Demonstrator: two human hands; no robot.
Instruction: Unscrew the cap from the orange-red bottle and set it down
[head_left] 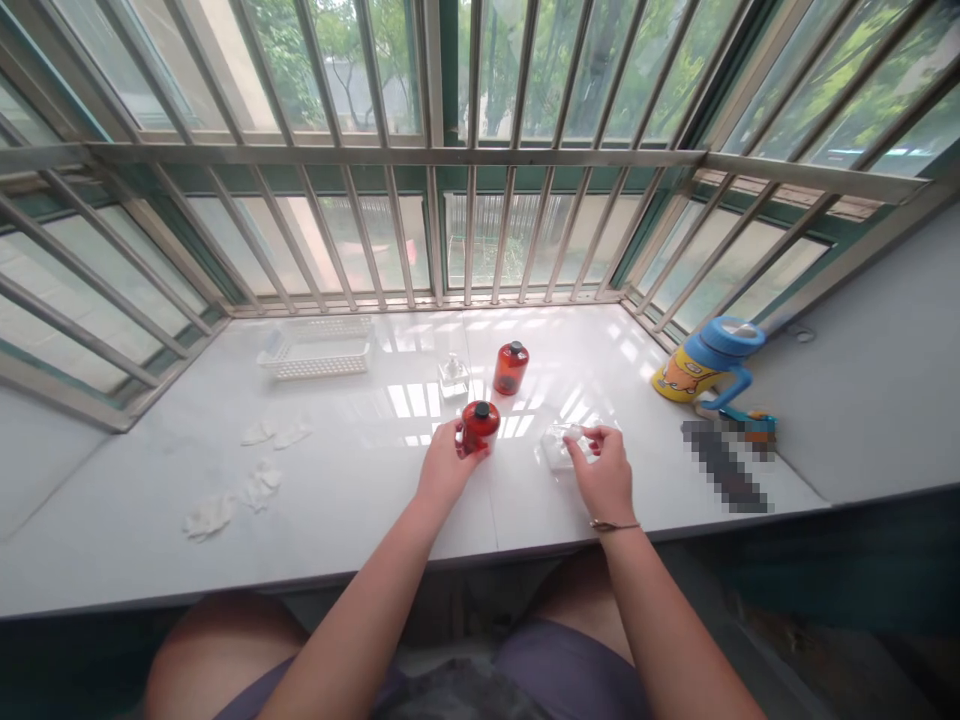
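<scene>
In the head view my left hand [447, 462] is wrapped round the side of a red translucent bottle [481, 428] with a black top, which stands upright on the white counter. My right hand [606, 470], with a thin bracelet at the wrist, pinches a small whitish, rounded piece [574, 433] whose kind I cannot make out. Just beneath it sits a low clear container [555, 452], partly covered by the fingers. A second red bottle [511, 370] stands behind the first. To its left is a small clear glass bottle [453, 376].
A white perforated basket [319, 358] lies at the back left. Several crumpled white pieces [259, 485] are scattered on the left. At the right, a blue and yellow handled cup [705, 362] stands near a blurred dark object [724, 468]. Metal bars [465, 157] line the window.
</scene>
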